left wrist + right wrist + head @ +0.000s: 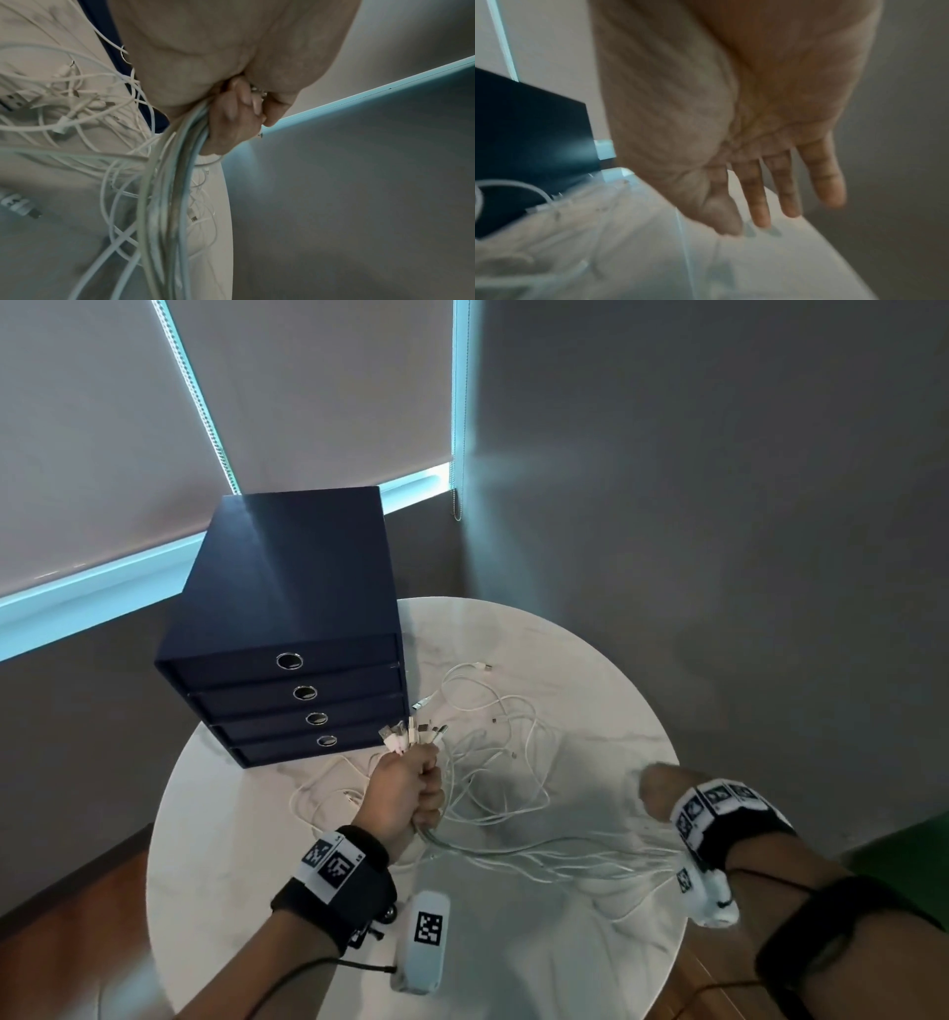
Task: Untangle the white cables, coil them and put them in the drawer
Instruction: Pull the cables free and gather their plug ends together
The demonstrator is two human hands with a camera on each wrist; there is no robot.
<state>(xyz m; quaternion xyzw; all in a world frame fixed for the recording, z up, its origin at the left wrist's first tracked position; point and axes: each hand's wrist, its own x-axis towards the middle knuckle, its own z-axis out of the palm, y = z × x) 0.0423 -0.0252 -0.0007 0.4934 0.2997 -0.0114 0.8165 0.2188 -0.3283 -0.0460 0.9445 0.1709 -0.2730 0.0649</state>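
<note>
Closest to my head camera, my left hand [405, 788] makes a fist round a bundle of white cables [493, 762], fingers [239, 113] curled tight on the strands. Their plugs [411, 734] fan out above the fist, and below it the strands sweep toward my right wrist in a loose sheaf. More of the cables lie in tangled loops on the round white counter [590, 649], just beyond and to either side of the fist.

My right hand [662, 788] hangs over the counter's right side with its fingers [785, 188] straight and spread, clamped on nothing. The sheaf passes near it, but the right wrist view is smeared with blur, so I cannot tell whether any strand touches the palm. Which cable is which inside the tangle I cannot make out either.

On the counter's far left stands a dark blue drawer unit [287, 629] with four drawers, each with a round metal pull [289, 661]. All four fronts sit pushed in, so their contents are hidden. Some cable loops lie close to its base.
</note>
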